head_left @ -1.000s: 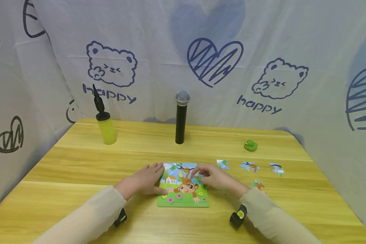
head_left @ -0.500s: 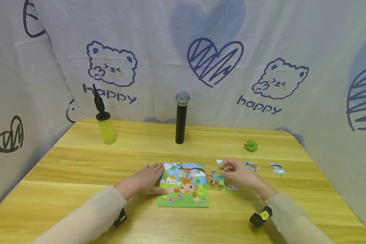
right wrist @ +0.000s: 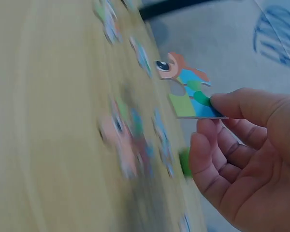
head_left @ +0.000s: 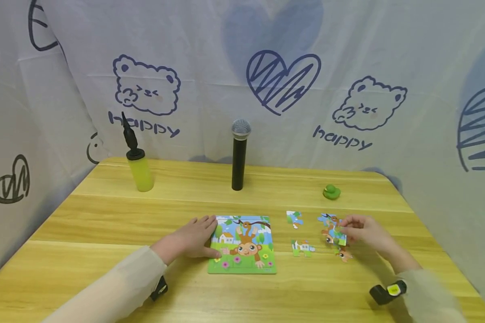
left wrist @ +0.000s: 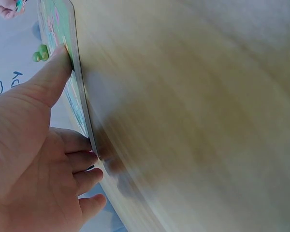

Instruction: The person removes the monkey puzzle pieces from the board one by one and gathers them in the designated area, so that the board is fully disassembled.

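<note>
A square puzzle board (head_left: pixel 242 265) with a monkey picture lies at the middle of the table. My left hand (head_left: pixel 190 237) rests at its left edge, thumb on the picture and fingers along the side; the left wrist view shows the thumb (left wrist: pixel 58 72) pressing the face. To the right, my right hand (head_left: pixel 365 232) pinches a jigsaw piece (right wrist: pixel 193 94) between thumb and fingers, raised over the table. It shows a monkey's eye, blue and green. Other loose jigsaw pieces lie around: one at the back (head_left: pixel 294 218), one with a house (head_left: pixel 303 248) and one with a face (head_left: pixel 345 255).
A green toy duck (head_left: pixel 331 192) sits behind the pieces. A black microphone (head_left: pixel 238 163) stands upright at the back, and a yellow hand pump with a black nozzle (head_left: pixel 142 172) stands at the back left. A printed white curtain (head_left: pixel 214 54) hangs behind the table.
My right hand has moved from the board's right side across to the right, carrying the jigsaw piece over the loose ones. My left hand and the board have stayed in place.
</note>
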Tool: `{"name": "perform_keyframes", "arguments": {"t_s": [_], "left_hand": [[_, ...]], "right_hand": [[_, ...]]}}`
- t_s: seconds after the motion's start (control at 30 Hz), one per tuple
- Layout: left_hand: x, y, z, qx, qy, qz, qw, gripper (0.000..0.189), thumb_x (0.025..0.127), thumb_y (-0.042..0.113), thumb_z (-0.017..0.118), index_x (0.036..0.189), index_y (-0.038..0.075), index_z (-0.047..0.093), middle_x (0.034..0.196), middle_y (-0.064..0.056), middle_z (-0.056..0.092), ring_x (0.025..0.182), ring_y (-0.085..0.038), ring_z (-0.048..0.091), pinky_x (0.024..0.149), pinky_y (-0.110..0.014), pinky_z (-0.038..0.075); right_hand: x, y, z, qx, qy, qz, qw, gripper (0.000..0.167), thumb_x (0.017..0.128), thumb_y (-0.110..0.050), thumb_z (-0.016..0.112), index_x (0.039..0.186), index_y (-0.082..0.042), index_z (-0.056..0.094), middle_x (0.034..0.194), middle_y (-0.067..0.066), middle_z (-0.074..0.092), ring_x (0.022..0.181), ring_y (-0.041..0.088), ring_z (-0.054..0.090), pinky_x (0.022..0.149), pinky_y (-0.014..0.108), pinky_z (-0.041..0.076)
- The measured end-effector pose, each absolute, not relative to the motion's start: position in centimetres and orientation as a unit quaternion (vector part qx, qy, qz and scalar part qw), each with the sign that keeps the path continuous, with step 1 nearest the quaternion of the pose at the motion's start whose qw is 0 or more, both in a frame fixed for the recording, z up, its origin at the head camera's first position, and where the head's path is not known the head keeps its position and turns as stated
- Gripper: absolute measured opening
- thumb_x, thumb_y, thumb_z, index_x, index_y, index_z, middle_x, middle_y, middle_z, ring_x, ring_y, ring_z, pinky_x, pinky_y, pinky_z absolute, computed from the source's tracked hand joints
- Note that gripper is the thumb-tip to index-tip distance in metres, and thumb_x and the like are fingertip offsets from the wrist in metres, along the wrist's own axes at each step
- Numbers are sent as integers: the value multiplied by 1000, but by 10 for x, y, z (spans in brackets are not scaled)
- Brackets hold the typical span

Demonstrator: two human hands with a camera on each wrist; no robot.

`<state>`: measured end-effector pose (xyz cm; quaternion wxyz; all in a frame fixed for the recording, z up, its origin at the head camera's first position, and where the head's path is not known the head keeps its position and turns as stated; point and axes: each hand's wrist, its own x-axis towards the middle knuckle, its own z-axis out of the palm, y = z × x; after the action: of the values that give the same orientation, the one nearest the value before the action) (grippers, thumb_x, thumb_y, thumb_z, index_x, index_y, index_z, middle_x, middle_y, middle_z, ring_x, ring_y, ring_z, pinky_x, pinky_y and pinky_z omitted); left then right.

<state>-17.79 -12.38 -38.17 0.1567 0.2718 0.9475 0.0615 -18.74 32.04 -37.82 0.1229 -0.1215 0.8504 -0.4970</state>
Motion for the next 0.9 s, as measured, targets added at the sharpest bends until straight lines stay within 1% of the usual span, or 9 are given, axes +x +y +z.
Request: {"name": "perform_keyframes", "arguments": {"t_s": [0.1,0.3,0.33,0.43,0.53,0.7,0.77,0.9], "left_hand": [[-178,-124,-381,272,948,60,156,89,84,53,57,140,-8,26,148,-21,19,135,-36,16,109,-48,13],[-177,-124,-381,272,947,61,157,88,84,53,57,140,-8,27,148,-22,19,135,-36,16,109,-48,13],[-177,-124,-381,272,947,61,157,88,84,53,57,140,-8,27,148,-22,19,135,-36,16,109,-48,13],[-177,-125,-381,273,947,59,156,88,84,53,57,140,-8,26,148,-22,19,135,-36,16,109,-48,13],[-178,-125,-382,273,948,58,155,88,84,53,57,140,-8,27,148,-22,19,135,-36,16,109,-48,13],[-178,-125,-382,273,948,57,155,88,84,53,57,140,-8,27,147,-22,20,135,-36,16,109,-48,13],[-178,-124,-382,273,948,57,156,88,84,53,57,140,-8,27,148,-22,20,135,-36,16,109,-48,13],[-178,-124,-381,273,948,57,156,88,85,53,57,140,-8,27,147,-22,20,135,-36,17,109,-48,13]], "right_hand": [[-186,342,-377,-103,859,-486,121,29,93,-16,56,104,11,52,81,8,55,67,17,53,60,33,50],[-185,381,-382,-69,874,-455,153,29,94,-21,55,101,7,53,78,4,53,65,14,49,58,29,47],[-185,387,-383,-68,874,-453,160,28,94,-20,54,100,7,53,77,4,52,64,13,48,56,28,46],[-185,401,-388,-67,875,-446,175,27,95,-18,53,98,9,55,76,1,51,64,11,47,58,26,47],[-185,411,-392,-60,880,-434,181,27,94,-15,53,98,12,56,78,0,54,66,10,50,59,26,49],[-185,419,-395,-39,899,-402,170,31,93,-14,54,103,15,57,85,3,61,71,12,57,63,29,52],[-186,420,-396,-31,905,-392,163,32,93,-15,55,103,15,57,84,4,61,71,13,57,62,29,52],[-187,419,-396,-20,912,-380,154,32,92,-16,57,103,13,59,79,2,60,67,13,54,59,28,50]]}}
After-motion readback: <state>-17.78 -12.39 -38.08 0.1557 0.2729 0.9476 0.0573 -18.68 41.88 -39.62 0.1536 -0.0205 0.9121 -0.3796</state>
